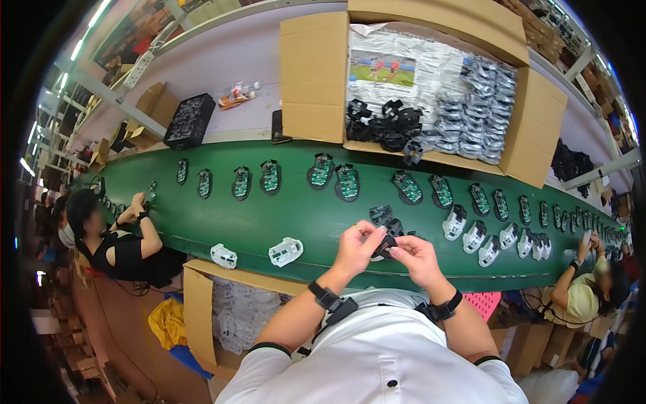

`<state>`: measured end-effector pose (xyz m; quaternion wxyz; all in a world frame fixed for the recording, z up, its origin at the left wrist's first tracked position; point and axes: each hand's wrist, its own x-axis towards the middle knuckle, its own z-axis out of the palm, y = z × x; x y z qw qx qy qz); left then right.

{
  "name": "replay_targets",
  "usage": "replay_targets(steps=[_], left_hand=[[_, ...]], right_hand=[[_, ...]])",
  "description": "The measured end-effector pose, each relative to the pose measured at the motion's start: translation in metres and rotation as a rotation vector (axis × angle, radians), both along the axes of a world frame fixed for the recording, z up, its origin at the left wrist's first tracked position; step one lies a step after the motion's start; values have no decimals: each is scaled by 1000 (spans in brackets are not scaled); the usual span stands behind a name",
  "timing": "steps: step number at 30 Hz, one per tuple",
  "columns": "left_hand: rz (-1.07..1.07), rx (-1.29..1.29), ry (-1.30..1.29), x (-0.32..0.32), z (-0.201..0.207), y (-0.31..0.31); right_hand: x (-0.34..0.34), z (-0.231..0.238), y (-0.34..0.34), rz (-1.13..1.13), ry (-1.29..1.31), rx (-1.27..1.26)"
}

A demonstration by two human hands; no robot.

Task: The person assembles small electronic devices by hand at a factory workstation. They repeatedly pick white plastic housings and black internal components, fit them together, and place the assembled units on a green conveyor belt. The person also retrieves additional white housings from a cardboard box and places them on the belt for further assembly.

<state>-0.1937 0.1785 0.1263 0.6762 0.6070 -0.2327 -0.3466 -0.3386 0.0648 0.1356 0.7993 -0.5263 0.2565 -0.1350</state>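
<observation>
My left hand (356,246) and my right hand (417,256) meet over the near edge of the green conveyor belt (256,215). Together they pinch a small black plastic part (384,246) between their fingertips. Two more black parts (385,219) lie on the belt just beyond my hands. A row of computer-mouse bases with green circuit boards (336,178) runs along the far side of the belt. White mouse shells (286,251) lie on the near side, to the left and right of my hands.
A large open cardboard box (316,74) behind the belt holds black parts and bagged cables. Another open box (200,310) of bagged items stands at my lower left. A person (114,239) works at the belt's left, another person (584,283) at its right.
</observation>
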Motion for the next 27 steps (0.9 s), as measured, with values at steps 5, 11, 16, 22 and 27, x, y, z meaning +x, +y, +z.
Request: replay_targets(steps=[5, 11, 16, 22, 27], left_hand=[[93, 144, -119, -3, 17, -13], [76, 361, -694, 25, -5, 9], [282, 929, -1146, 57, -32, 97], [151, 1116, -895, 62, -42, 138], [110, 592, -790, 53, -58, 109]], right_hand=[[7, 2, -9, -32, 44, -4], [-16, -104, -125, -330, 308, -488], [-23, -83, -132, -275, 528, -1462], [-61, -81, -44, 467, 401, -1363], [-14, -98, -21, 602, 182, -1363]])
